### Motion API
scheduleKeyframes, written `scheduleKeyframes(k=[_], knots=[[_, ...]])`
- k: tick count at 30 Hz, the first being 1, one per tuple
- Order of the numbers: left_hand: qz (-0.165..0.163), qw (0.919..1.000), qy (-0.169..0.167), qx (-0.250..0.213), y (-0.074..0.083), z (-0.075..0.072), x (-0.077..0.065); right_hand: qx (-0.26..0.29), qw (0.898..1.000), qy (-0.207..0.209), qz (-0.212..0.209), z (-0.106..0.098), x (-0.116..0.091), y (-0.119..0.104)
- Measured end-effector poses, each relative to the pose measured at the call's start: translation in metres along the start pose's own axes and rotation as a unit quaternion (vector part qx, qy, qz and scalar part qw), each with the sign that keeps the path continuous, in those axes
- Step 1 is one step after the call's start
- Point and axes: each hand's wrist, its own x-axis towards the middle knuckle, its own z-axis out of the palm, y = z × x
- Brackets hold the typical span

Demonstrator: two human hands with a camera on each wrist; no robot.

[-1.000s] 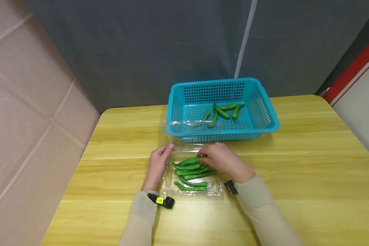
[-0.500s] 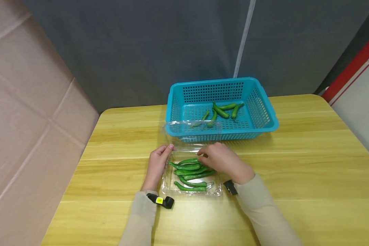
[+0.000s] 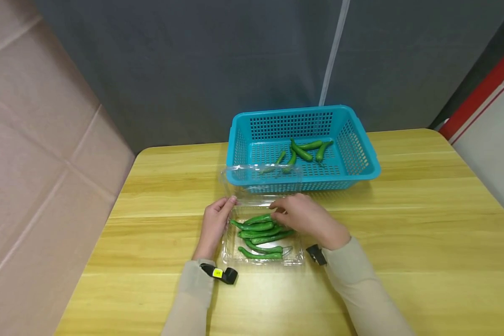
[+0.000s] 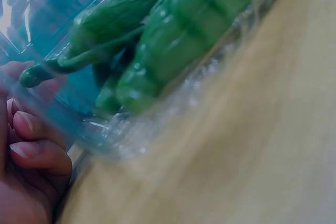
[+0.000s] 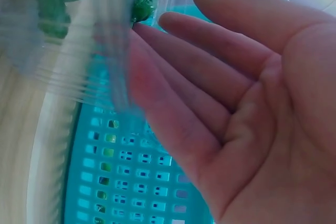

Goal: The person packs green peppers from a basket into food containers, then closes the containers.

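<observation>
A clear plastic clamshell box (image 3: pixel 294 261) lies on the table with its lid raised at the back. Several long green chili peppers (image 3: pixel 256 227) lie crosswise in its base. My left hand (image 3: pixel 213 224) holds the box's back left edge between thumb and curled fingers; the left wrist view shows curled fingers (image 4: pixel 31 150) beside the clear wall. Over the back right of the box is my right hand (image 3: pixel 308 217), its fingertips close to the rearmost pepper. In the right wrist view the right hand (image 5: pixel 226 93) has long, relaxed fingers, with thumb and index finger apart and nothing pinched.
Behind the box stands a blue plastic basket (image 3: pixel 304 112) with several green peppers (image 3: pixel 304 153) in it. The transparent lid (image 3: pixel 262 191) overlaps the basket's front left in the head view. A dark grey partition (image 3: pixel 193 70) rises along the wooden table's (image 3: pixel 159 242) back edge.
The hands, box and peppers stay almost where they were. My right hand shifts very slightly over the rearmost pepper; the basket's contents look the same.
</observation>
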Motion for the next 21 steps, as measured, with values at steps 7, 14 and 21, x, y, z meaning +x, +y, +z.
scheduleKeyframes(k=[7, 14, 21], knots=[[-0.003, 0.9999, -0.005, -0.011, -0.005, 0.000, 0.003, 0.005, 1.000, -0.016, -0.008, -0.003, -0.002, 0.000], [0.000, 1.0000, 0.007, -0.001, -0.026, 0.000, 0.014, 0.001, 1.000, -0.028, -0.011, -0.004, -0.002, 0.001], [0.001, 1.0000, 0.007, -0.002, -0.026, -0.001, 0.013, 0.003, 1.000, -0.024, -0.011, -0.005, -0.004, 0.001]])
